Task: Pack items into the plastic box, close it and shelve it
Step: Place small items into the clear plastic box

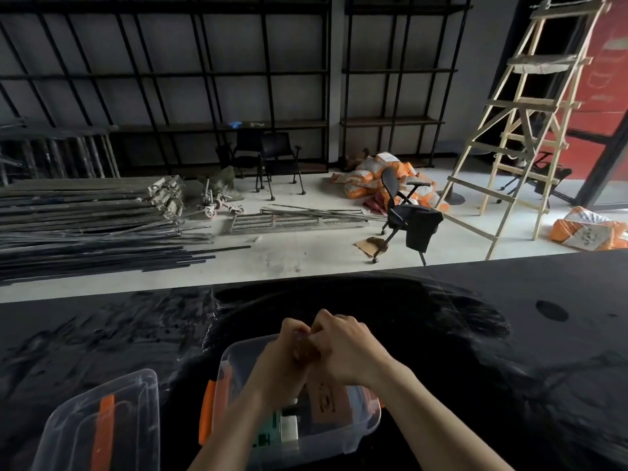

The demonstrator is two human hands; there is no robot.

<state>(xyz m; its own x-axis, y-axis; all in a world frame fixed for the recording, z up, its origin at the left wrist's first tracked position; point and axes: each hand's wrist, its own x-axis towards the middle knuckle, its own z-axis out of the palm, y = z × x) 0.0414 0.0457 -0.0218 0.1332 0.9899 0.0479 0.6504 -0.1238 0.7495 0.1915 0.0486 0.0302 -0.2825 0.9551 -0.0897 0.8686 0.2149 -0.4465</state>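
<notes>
Two of our bare hands meet over a wide black tabletop (475,334) that fills the lower half of the view. On it, near our body, sits the clear plastic box with orange side latches (231,365), open at the top, holding a brown card packet (328,401), a white block (289,428) and a green item (272,423). Just to its left lies the clear plastic lid with an orange strip (102,430) — apart from the box. Above the box's far rim, the left hand (285,355) and right hand (343,348) press together, fingers curled closed around a small brownish object (302,345) — what it is we cannot tell.
</notes>
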